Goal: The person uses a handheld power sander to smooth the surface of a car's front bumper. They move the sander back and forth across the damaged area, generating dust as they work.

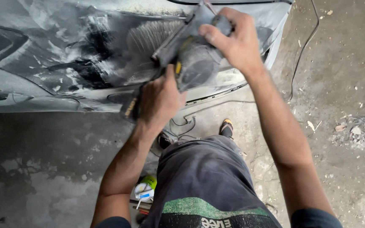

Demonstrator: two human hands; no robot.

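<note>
A dust-coated power sander with yellow trim is pressed against a grey car body panel. My left hand grips the sander's rear handle low down. My right hand is clamped over the sander's front end near the top of the panel. The panel shows dark and pale sanded patches around the tool. The sander's pad is hidden against the panel.
A black cable runs along the dusty concrete floor on the right. A green-capped can lies on the floor by my knee. My dark shorts and a sandalled foot are below the panel.
</note>
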